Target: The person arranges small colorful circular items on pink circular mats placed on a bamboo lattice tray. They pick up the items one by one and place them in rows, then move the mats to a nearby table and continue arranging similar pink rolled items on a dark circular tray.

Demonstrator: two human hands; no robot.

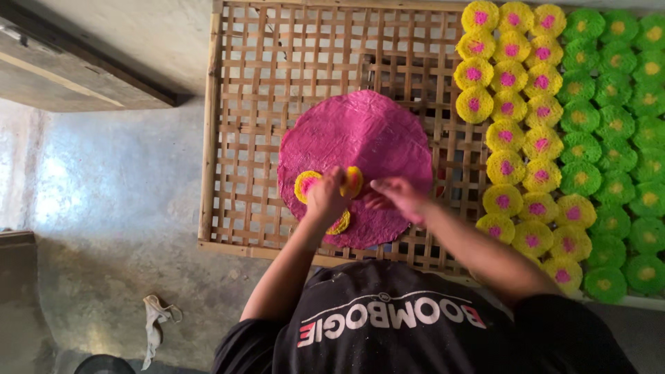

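Note:
A large round pink sheet lies on a woven bamboo lattice tray. Three small yellow discs with pink centres sit at its near edge: one at the left, one by my fingers, one partly under my wrist. My left hand rests on these discs, fingers curled over them. My right hand lies flat on the pink sheet just to the right, fingers apart, holding nothing.
Rows of several yellow discs with pink centres and green discs with yellow centres cover the tray's right side. A grey concrete floor lies to the left, with a wooden plank and a rag.

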